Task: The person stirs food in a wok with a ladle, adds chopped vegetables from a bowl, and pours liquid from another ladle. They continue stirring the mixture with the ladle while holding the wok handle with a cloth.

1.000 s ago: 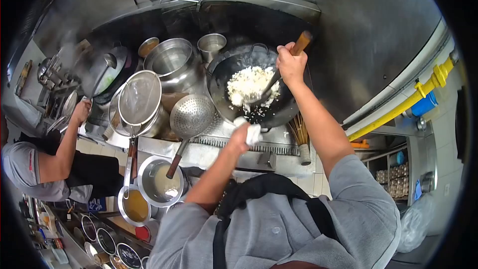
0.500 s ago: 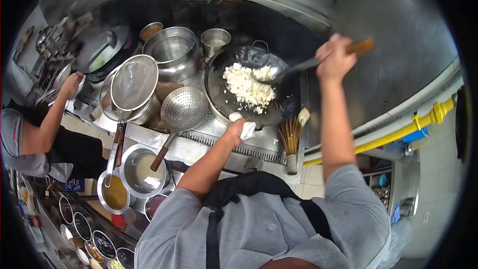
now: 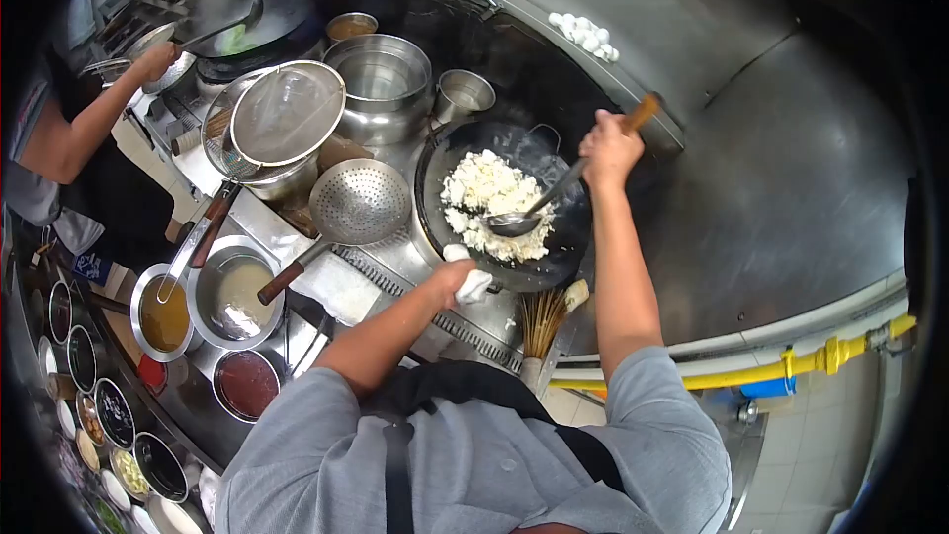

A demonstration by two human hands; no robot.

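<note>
Stainless steel walls [image 3: 811, 188] curve around a commercial kitchen, stretched by a wide fisheye view looking down past a grey shirt and dark apron straps. A metal worktop [image 3: 262, 222] runs along a cooking range. At its nearer end sits a large black wok [image 3: 568, 247] holding loose, pale, crumbly food [image 3: 484, 183], heaped mostly toward the left and centre, with bits scattered on the dark metal.

The person's right hand [image 3: 611, 150] has its fingers closed round the handle of a long ladle [image 3: 513, 225], just below the wooden end; the ladle's bowl rests among the food. The left hand [image 3: 450, 282] is clenched on a folded white cloth [image 3: 474, 285] at the wok's near edge, apparently gripping the rim or handle through it.

The step in hand looks like stirring or breaking up the food over the burner. Another stroke would call for the ladle to sweep under the heap while the cloth-covered grip steadies the wok.

Beside the wok stands a bamboo brush [image 3: 542, 321]. To the left are a perforated skimmer [image 3: 360, 200], a fine mesh strainer [image 3: 289, 114], a wide steel pot [image 3: 381, 119] and a bowl of cloudy liquid [image 3: 237, 297]. Farther left, a co-worker's hand [image 3: 156, 61] holds another ladle over a second, steaming wok [image 3: 267, 25].
</note>
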